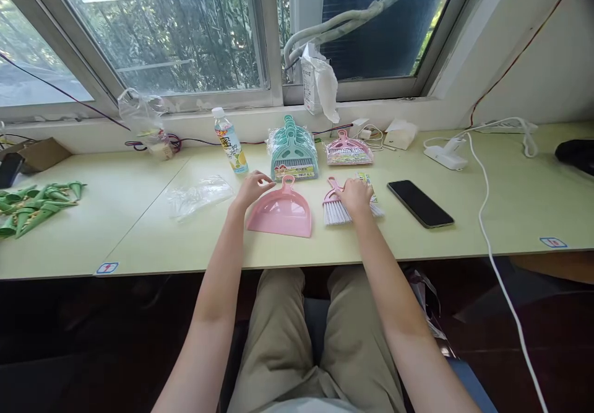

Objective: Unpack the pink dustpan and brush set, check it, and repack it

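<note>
A pink dustpan (279, 213) lies flat on the table, its looped handle pointing away from me. My left hand (253, 188) is at its upper left side, with the fingers curved and apart; whether it touches the pan's edge is hard to see. To the right is a small pink hand brush (335, 212) with white bristles towards me. My right hand (356, 197) is closed over the brush's right part and hides some of it. Just behind that hand, a colourful label card (365, 181) shows in part.
Behind stand wrapped green dustpan sets (293, 150) and a wrapped pink set (349, 150). A drink bottle (231, 142) and a clear plastic bag (200, 195) are on the left, green cone-shaped pieces (34, 205) farther left. A phone (420, 204) and power strip (446, 156) lie right.
</note>
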Available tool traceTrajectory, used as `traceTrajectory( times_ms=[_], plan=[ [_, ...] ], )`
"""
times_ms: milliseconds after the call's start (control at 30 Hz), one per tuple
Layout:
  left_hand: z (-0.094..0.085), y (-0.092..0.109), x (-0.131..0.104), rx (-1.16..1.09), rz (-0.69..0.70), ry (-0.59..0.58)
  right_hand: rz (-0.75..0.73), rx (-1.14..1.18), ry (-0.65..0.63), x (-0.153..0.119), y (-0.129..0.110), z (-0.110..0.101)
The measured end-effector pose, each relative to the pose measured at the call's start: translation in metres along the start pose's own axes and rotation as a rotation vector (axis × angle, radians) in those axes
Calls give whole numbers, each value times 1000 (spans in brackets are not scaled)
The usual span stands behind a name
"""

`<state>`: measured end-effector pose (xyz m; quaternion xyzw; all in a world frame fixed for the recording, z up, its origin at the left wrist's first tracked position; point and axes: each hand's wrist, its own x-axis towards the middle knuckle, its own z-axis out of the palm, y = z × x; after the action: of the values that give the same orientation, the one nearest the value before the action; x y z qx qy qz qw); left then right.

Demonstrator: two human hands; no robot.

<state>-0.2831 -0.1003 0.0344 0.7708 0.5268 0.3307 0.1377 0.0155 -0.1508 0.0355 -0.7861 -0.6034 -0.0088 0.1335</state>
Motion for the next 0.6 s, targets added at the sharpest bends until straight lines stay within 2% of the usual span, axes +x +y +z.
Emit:
traceTrajectory(
  times_ms=[200,400,500,600],
  plan=[
    [12,14,-5,52,25,-139,52,-15,-2,5,3,8],
    [20,12,-3,103,28,-128,29,12,-16,8,4,10],
    [23,12,-3,85,19,-147,60,72,46,9,10,5],
    [27,20,-4,86,37,-163,102,195,178,13,19,-4]
  ],
)
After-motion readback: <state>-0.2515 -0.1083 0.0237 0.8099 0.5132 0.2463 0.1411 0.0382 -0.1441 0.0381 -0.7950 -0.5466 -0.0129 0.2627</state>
